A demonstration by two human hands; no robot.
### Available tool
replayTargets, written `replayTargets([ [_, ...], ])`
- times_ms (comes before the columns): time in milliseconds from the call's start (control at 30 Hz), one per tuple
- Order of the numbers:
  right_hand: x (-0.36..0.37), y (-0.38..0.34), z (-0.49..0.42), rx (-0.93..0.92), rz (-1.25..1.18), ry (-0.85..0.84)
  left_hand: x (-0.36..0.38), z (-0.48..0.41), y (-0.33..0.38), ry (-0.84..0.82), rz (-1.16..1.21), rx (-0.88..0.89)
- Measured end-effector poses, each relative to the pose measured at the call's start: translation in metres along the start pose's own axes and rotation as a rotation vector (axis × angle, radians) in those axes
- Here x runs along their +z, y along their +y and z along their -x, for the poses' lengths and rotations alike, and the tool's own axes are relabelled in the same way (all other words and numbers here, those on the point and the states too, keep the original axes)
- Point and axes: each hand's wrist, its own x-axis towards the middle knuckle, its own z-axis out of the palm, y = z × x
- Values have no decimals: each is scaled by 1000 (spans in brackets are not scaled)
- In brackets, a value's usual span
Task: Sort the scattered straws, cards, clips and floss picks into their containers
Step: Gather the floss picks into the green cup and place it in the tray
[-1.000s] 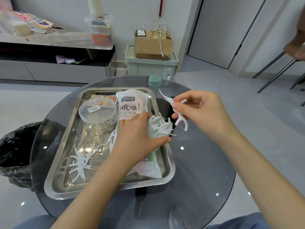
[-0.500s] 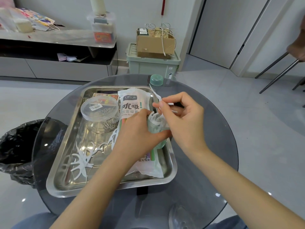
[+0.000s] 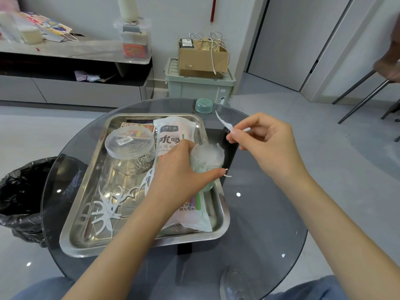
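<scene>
While the left hand (image 3: 179,180) curls its fingers round a full jar (image 3: 205,164), the right hand (image 3: 266,146) pinches one pick (image 3: 225,123) between thumb and forefinger, up and right of the jar's mouth, not touching it. More picks (image 3: 106,208) lie in the tray (image 3: 151,242), left of and below the left-hand grip. The straw packet (image 3: 171,131) lies under that hand, the clip tub (image 3: 129,146) just left of it.

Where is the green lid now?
In the head view, the round green plastic lid sits on the glass table, past the far right corner of the steel tray.
</scene>
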Motion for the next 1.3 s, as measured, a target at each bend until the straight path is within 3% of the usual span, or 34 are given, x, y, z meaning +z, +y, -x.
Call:
replayTargets([
  [433,-8,-5,6,24,368,-416,0,3,5,-62,-74,45],
  [600,-5,-4,6,16,190,-329,0,4,5,-63,-72,39],
  [733,-1,-3,8,-56,281,-320,-1,5,6,-60,-67,42],
  [833,-12,6,-2,-53,265,-104,-3,3,4,-55,-61,15],
  [900,-18,22,-10,22,422,-101,-5,3,2,-49,-61,-24],
  [1000,-6,55,-6,187,812,-414,-7,2,2,-46,-65,-55],
  [1067,10,70,-2,166,927,-504,-8,2,2,-47,-51,-63],
  [1300,34,78,-5,-25,1156,-500,-9,2,0,-30,-31,-57],
])
